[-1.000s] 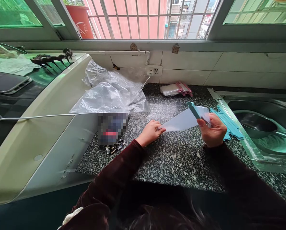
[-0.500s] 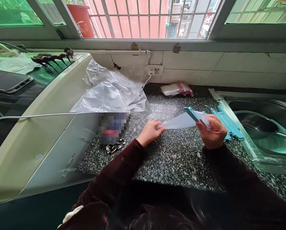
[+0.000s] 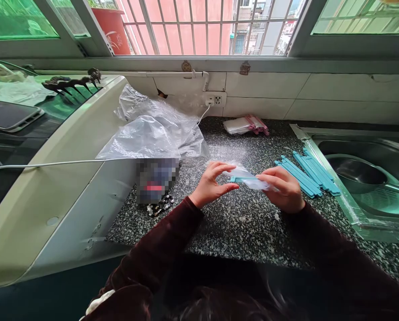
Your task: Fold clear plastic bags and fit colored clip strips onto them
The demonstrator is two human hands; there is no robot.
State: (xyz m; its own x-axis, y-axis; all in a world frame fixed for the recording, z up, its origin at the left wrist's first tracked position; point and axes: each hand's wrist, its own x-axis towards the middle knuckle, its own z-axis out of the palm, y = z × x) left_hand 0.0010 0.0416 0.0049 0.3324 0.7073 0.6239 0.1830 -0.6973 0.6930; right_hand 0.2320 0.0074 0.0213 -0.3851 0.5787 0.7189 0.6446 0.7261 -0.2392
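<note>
My right hand (image 3: 284, 189) is closed on a crumpled clear plastic bag (image 3: 241, 170) and a light-blue bag sealing clip (image 3: 242, 179) that lies along it. The clip points left toward my left hand (image 3: 215, 183). My left hand is open, its thumb and fingers spread apart around the clip's left end, with a gap between them. Whether a fingertip brushes the bag I cannot tell. Several more blue clips (image 3: 299, 178) lie in a loose group on the speckled counter (image 3: 232, 223), just beyond my right hand.
A stack of clear bags with pink edges (image 3: 246, 125) lies near the wall. A large plastic sheet (image 3: 152, 133) and a blurred packet (image 3: 157, 180) are at left, by a white cable (image 3: 52, 164). The sink (image 3: 322, 138) holding a pan (image 3: 356, 169) is on the right.
My right hand has moved left and lowered the clip from a raised slant to nearly level. My left hand has let go of the bag's end and opened. The bag is now bunched up.
</note>
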